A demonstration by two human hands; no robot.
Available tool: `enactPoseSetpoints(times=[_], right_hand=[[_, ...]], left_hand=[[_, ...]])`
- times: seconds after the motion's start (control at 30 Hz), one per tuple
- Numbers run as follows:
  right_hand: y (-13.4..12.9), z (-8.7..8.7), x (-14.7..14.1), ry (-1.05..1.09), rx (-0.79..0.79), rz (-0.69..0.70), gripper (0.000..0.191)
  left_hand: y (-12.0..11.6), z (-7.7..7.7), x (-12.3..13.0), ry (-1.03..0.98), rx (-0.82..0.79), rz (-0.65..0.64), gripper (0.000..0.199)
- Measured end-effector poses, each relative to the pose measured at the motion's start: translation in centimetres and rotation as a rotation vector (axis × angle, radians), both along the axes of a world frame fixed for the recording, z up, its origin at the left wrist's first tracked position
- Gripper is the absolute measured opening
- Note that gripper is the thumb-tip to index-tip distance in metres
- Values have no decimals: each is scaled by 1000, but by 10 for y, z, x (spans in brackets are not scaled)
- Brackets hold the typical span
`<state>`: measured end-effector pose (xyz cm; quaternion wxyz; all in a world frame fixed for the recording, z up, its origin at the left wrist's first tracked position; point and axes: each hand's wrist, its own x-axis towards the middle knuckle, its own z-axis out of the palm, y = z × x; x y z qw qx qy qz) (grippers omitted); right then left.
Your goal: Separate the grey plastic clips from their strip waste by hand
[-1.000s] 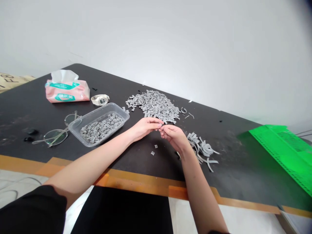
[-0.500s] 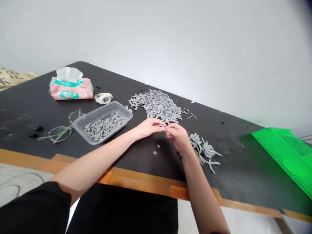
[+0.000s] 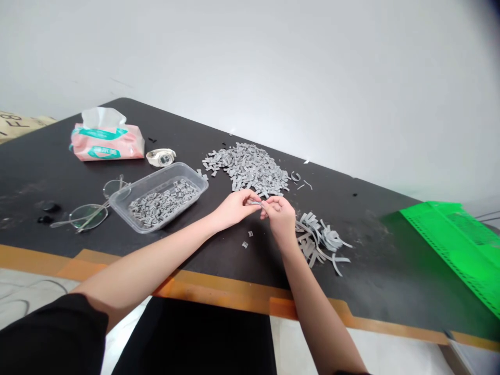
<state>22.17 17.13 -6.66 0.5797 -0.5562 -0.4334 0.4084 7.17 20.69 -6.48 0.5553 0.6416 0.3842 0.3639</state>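
- The left hand (image 3: 237,207) and the right hand (image 3: 279,213) meet over the desk (image 3: 219,255), between its near edge and the big pile.
- Each grip is closed: fingers and thumbs pinch one thin grey piece (image 3: 255,202). It is too small to tell how it is made.
- This piece does not look done to me, as both hands are on it and it is not yet put down.
- The pile (image 3: 258,169) lies by the desk's far edge. It has lots of little grey bits; I think these are done, but I cannot be sure.
- Plenty seems left. The clear box (image 3: 167,179), toward the desk's left end, has many small grey clips (image 3: 162,205) in it.
- Grey strips (image 3: 330,237) lie just beside the right arm, toward the desk's right end. They look unused.
- Two loose clips (image 3: 245,244) lie nearer the desk's near edge, apart from the hands.
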Motion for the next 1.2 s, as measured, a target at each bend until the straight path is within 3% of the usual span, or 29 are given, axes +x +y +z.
enactPoseSetpoints(times=[0.1, 0.27, 0.43, 0.5, 0.6, 0.7, 0.8, 1.0, 1.2], right_hand=[[-1, -2, 1, -75, 23, -32, 19], [1, -10, 5, -97, -25, -40, 19], [2, -12, 3, 150, -79, 23, 21], [3, -8, 3, 308, -117, 96, 24], [3, 1, 6, 490, -161, 227, 29], [2, 9, 11, 516, -140, 310, 28], [2, 13, 14, 466, -123, 312, 30], [1, 14, 16, 337, -85, 285, 28], [-1, 16, 18, 305, -72, 384, 31]], left_hand=[[-4, 1, 1, 97, 86, -16, 15], [-17, -1, 8, 225, 369, -15, 5], [-21, -1, 8, 301, 479, 39, 10], [-16, 1, 6, 271, 430, 77, 8], [-7, 4, 3, 39, 151, 86, 8], [1, 5, 2, -302, -126, 61, 20], [3, 6, 1, -491, -244, 62, 26], [0, 11, 1, -516, -342, -6, 28], [-1, 12, 1, -476, -370, -51, 30]])
